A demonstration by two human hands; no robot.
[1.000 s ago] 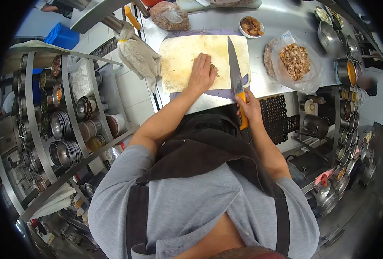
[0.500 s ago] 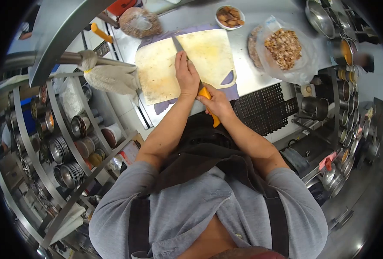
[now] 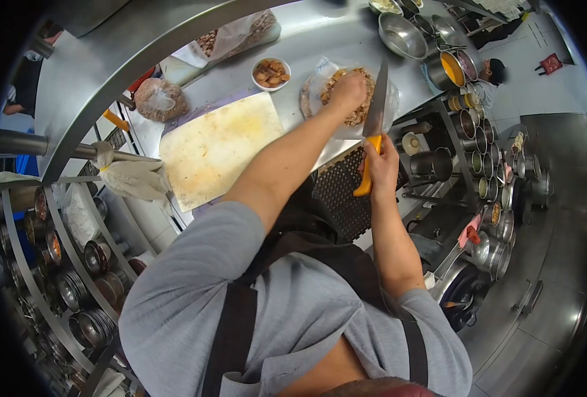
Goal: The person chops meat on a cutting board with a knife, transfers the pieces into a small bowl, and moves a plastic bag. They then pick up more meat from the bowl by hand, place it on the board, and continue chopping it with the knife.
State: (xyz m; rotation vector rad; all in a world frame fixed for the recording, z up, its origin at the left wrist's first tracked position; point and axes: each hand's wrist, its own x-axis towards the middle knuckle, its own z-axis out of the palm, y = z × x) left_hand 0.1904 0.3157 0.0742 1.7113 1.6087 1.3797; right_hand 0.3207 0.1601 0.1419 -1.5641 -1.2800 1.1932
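Observation:
My left hand [image 3: 350,92] is down at the chopped brown pieces [image 3: 363,114] in an open clear plastic bag [image 3: 389,106]; its fingers are turned away from view and partly buried. The right hand [image 3: 383,162] grips the orange handle of a large kitchen knife [image 3: 376,112]. Its long blade points away from me, passing over the bag's right side. To the left lies a worn whitish cutting board [image 3: 214,149] on a purple cloth [image 3: 200,111]. No food pieces of any size lie on the board, only stains and small crumbs.
Beyond the board stands a white bowl of brown slices [image 3: 271,73]. A tied bag of brown bits [image 3: 161,99] sits at the left. A rag [image 3: 131,177] hangs from a metal bar. Metal bowls [image 3: 402,36] and pots [image 3: 452,69] stand at the right. A person [image 3: 489,83] is farther off.
My left hand left the blade above the board and moved right to the bag. The right hand carried the knife right, its blade now off the board. The view shifted right.

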